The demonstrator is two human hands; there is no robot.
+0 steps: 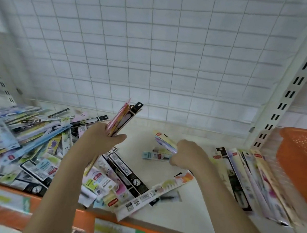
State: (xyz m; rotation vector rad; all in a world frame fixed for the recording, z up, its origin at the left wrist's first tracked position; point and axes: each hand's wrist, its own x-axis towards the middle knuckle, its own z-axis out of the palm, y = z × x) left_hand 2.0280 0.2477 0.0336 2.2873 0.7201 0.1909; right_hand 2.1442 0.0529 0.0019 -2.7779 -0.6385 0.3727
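My left hand [101, 139] grips a bunch of long flat carded packets [126, 115], pink and black ones, held upright above the shelf. My right hand [188, 154] grips a pale yellow and lilac packet [165, 141] just above the white shelf [186, 212]. A small light-blue packet [154, 156] lies under that hand. A big loose heap of similar packets [28, 146] covers the shelf's left half. A neat row of packets [251, 183] leans at the right.
A white wire grid panel [155, 50] forms the back wall. An orange perforated basket [303, 160] stands at the far right beside a slotted white upright [292, 87]. The shelf's orange front edge [85, 221] carries price labels.
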